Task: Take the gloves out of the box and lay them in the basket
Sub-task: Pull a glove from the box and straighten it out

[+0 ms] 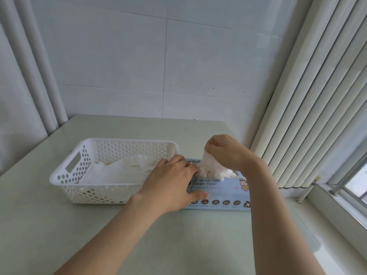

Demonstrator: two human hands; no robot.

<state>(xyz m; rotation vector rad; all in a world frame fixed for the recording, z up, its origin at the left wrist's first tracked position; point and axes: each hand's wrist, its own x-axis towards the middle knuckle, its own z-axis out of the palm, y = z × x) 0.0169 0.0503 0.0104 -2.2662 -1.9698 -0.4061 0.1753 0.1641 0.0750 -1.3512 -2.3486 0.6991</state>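
Pinching a glove (213, 167) over the box (224, 193) marked "不含乳胶", right fingers (211, 144) curl; left fingers (179, 162) press it flat.

A single wide-angle view looks out from the person's head, facing forward and tilted down onto the desk (59, 225). It sits close. Both forearms enter from the bottom edge, and the left hand (170, 183) and right hand (224, 151) fall near the middle of the frame. The basket (129, 149) and box (224, 193) lie at mid-height. A tiled wall (119, 66) fills the upper half, and blinds (317, 96) slant along the right edge.
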